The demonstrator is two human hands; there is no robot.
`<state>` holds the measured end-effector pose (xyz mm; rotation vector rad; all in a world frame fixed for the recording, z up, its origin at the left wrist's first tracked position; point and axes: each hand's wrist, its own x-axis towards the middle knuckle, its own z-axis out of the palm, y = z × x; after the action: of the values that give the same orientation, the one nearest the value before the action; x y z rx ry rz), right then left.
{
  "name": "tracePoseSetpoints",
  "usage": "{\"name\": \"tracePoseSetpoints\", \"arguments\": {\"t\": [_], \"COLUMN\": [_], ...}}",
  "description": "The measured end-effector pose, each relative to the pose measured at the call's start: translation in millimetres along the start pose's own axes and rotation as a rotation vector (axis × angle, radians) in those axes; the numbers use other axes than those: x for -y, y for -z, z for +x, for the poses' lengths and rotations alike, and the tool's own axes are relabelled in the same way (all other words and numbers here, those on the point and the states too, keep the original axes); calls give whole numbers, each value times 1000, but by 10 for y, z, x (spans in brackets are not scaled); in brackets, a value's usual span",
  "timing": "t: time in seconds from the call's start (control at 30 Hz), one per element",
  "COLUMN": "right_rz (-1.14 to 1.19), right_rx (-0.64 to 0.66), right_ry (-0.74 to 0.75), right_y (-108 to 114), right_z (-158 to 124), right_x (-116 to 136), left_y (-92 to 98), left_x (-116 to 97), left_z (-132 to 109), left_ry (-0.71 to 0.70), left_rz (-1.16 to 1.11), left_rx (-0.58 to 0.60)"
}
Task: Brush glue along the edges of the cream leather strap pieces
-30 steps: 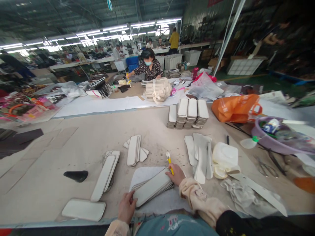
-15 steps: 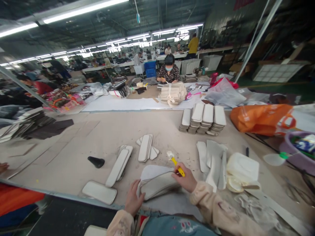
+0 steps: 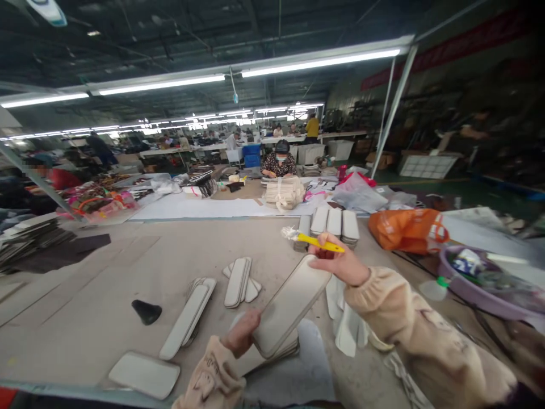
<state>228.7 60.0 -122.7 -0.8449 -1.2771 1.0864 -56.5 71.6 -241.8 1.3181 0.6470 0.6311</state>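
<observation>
A stack of flat grey rounded panels (image 3: 286, 309) is lifted off the table, tilted up to the right. My left hand (image 3: 240, 334) grips its lower left end. My right hand (image 3: 340, 264) holds the upper right end and also pinches a small yellow-handled brush (image 3: 313, 240) with pale bristles that point left. Under the stack lies a white sheet (image 3: 298, 369) on the table.
More grey panels lie on the table: one flat (image 3: 143, 373), a long pile (image 3: 187, 318), another pile (image 3: 238, 275), and neat stacks (image 3: 334, 221). A black piece (image 3: 147, 311), orange bag (image 3: 406, 230), purple basin (image 3: 485, 281) and white strips (image 3: 344, 324) surround them. A person (image 3: 279, 162) works opposite.
Both hands raised the stack of panels off the white sheet and tilted it up. The brush hand rose with it. The camera tipped upward, showing more ceiling.
</observation>
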Motion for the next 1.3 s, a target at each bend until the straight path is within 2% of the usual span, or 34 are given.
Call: {"name": "tracePoseSetpoints", "arguments": {"t": [0.07, 0.13, 0.3, 0.53, 0.63, 0.77, 0.83, 0.9, 1.03, 1.17, 1.23, 1.3], "right_rz": [-14, -28, -43, -33, -31, -64, -99, -140, -182, -237, -294, -333], "right_rx": [-111, -210, -354, -353, -338, -312, -277, -240, -199, -205, -205, -216], "right_ry": [8, 8, -8, -34, -42, -21, -4, 9, 0, 24, 36, 33], "right_y": [180, 341, 595, 770, 831, 860, 825, 758, 617, 543, 514, 480], "right_z": [-3, -49, -260, -484, -558, -645, -685, -724, -775, -786, -787, -775], "right_x": [-8, -56, -183, -224, -223, -185, -157, -138, -159, -245, -296, -354], "left_y": [-260, -503, -954, -1315, -1393, -1423, -1444, -1491, -1602, -1595, -1545, -1475], "left_x": [54, 95, 153, 218, 285, 329, 295, 232, 111, 98, 138, 204], "left_z": [-47, -114, -221, -301, -328, -323, -299, -260, -117, 9, 9, -26], "left_ry": [96, 164, 245, 301, 305, 335, 280, 197, 195, 238, 245, 236], "left_rz": [-155, -230, -256, -248, -247, -227, -218, -221, -170, -106, -109, -139], "left_rx": [143, 202, 80, -21, -8, 115, 205, 245, 98, -45, -82, -65]}}
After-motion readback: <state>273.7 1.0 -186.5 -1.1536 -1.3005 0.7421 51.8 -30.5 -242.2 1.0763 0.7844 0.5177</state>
